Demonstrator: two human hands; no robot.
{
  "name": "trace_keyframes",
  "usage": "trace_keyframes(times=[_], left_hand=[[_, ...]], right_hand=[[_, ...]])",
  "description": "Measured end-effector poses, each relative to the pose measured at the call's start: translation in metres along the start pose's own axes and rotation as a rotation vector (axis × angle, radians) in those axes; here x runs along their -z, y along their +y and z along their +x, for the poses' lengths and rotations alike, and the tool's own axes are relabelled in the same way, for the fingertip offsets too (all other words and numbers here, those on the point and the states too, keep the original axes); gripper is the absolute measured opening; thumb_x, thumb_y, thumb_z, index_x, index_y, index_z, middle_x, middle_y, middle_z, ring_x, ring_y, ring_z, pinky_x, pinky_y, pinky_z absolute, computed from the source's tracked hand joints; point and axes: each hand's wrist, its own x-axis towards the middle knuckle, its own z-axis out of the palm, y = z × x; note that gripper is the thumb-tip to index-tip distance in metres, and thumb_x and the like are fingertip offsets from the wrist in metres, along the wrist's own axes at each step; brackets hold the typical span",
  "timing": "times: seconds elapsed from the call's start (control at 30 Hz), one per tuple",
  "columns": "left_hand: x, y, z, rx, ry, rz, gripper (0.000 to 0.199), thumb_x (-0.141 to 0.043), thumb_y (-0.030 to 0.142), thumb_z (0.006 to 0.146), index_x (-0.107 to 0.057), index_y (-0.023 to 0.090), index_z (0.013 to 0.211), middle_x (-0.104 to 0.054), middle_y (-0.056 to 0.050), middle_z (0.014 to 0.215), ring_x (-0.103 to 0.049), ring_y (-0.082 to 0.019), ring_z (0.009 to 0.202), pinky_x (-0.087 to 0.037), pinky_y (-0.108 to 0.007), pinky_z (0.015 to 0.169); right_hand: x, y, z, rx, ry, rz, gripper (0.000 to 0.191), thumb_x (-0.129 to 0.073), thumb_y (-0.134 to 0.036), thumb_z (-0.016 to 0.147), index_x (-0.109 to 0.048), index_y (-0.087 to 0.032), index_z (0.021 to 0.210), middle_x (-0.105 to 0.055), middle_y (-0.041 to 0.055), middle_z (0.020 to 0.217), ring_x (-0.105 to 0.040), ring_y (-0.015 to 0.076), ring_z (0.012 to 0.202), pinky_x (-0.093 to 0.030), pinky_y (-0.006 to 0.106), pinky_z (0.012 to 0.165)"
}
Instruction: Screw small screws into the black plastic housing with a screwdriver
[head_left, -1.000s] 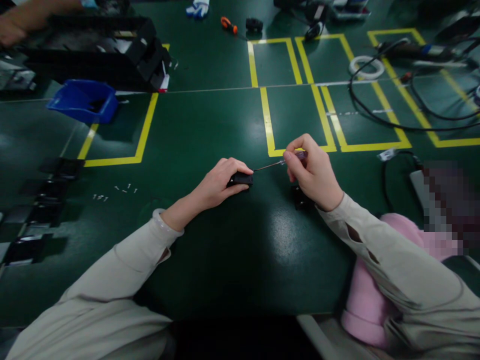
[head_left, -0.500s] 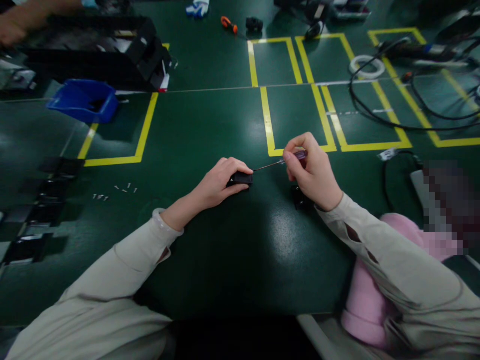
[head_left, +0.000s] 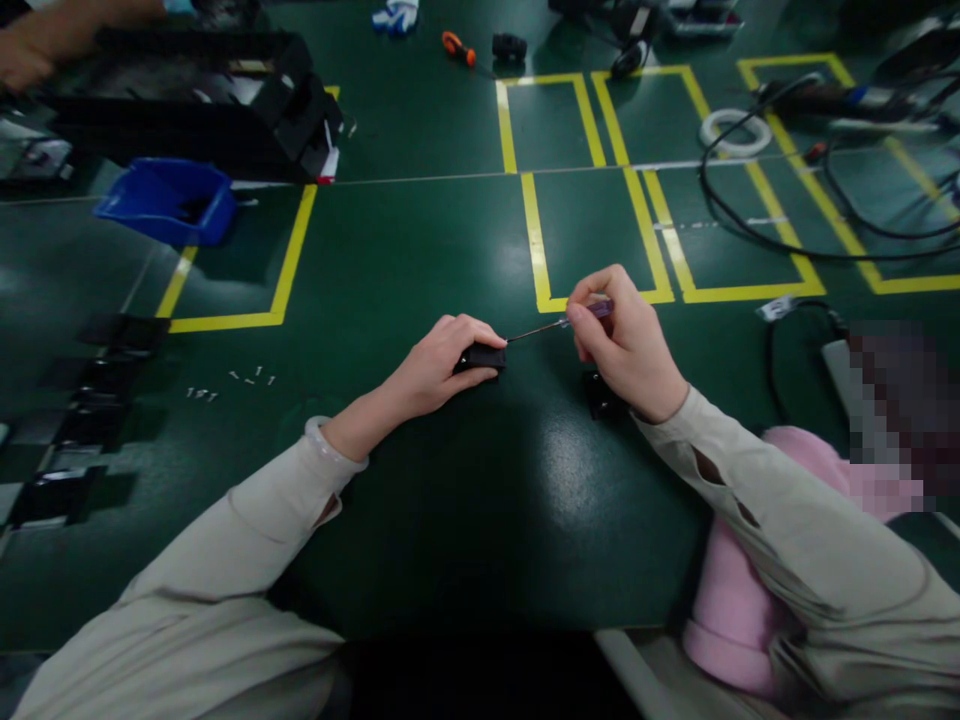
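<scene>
My left hand (head_left: pixel 442 365) is closed around a small black block-shaped part (head_left: pixel 484 357), holding it on the green table between thumb and fingers. With its fingers pinched on the handle, my right hand (head_left: pixel 626 345) grips a screwdriver (head_left: pixel 546 327). The thin shaft runs leftward, and its tip meets the right end of the black part near my left fingertips. Another small black part (head_left: pixel 600 393) lies below my right hand, partly hidden by the wrist. Several small screws (head_left: pixel 251 377) are scattered on the table left of my left hand.
A row of black parts (head_left: pixel 90 425) lies at the left. A blue bin (head_left: pixel 172 200) stands before a long black tray (head_left: pixel 187 110); another person's arm (head_left: pixel 67 40) reaches in there. Yellow tape outlines (head_left: pixel 600 300), a white ring (head_left: pixel 733 132) and a black cable (head_left: pixel 720 210) are beyond my right hand.
</scene>
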Motion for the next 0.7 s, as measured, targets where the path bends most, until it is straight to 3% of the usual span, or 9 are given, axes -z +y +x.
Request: trace_keyframes(times=[0.1,0.3,0.47,0.6,0.7], left_hand=[[0.0001,-0.0006,-0.0004,0.012,-0.007,-0.002,0.027,-0.061,0.030,0.097,-0.055,0.021,0.121,-0.063,-0.007,0.122,-0.057,-0.022,0.115,-0.042,-0.038,0.100],[-0.0003,0.0001,-0.0002,0.029,-0.015,-0.004,0.026,-0.059,0.032,0.097,-0.055,0.021,0.121,-0.064,-0.008,0.122,-0.057,-0.023,0.115,-0.042,-0.040,0.100],[0.0005,0.0008,-0.0003,0.039,-0.015,-0.009,0.027,-0.060,0.032,0.097,-0.056,0.021,0.121,-0.063,-0.007,0.122,-0.057,-0.022,0.115,-0.042,-0.039,0.101],[0.0006,0.0015,-0.0003,0.036,-0.017,-0.006,0.026,-0.060,0.031,0.097,-0.055,0.020,0.121,-0.063,-0.007,0.122,-0.057,-0.022,0.115,-0.042,-0.038,0.101],[0.0004,0.0016,-0.0004,0.020,-0.009,-0.006,0.026,-0.060,0.030,0.097,-0.055,0.020,0.121,-0.063,-0.007,0.122,-0.057,-0.021,0.115,-0.042,-0.038,0.101]], right_hand=[[0.0001,-0.0004,0.0003,0.006,0.000,-0.014,0.020,-0.053,-0.040,0.097,-0.048,-0.024,0.087,-0.048,-0.0053,0.060,-0.044,0.0101,0.051,-0.033,0.030,0.051],[-0.0002,-0.0004,0.0001,0.027,-0.002,0.004,0.010,-0.053,-0.033,0.096,-0.047,-0.024,0.096,-0.053,-0.0032,0.070,-0.051,0.0114,0.058,-0.037,0.030,0.053],[-0.0003,-0.0012,0.0002,0.003,0.000,-0.026,0.019,-0.053,-0.039,0.097,-0.047,-0.024,0.086,-0.045,-0.0064,0.056,-0.043,0.0104,0.048,-0.032,0.030,0.051],[0.0000,-0.0011,0.0007,0.015,-0.011,0.008,0.006,-0.051,-0.029,0.097,-0.048,-0.024,0.096,-0.050,-0.0056,0.063,-0.048,0.0107,0.051,-0.036,0.031,0.054],[0.0005,-0.0016,0.0008,0.032,-0.004,-0.009,0.008,-0.054,-0.029,0.096,-0.049,-0.024,0.092,-0.052,-0.0044,0.065,-0.051,0.0113,0.055,-0.037,0.030,0.054]])
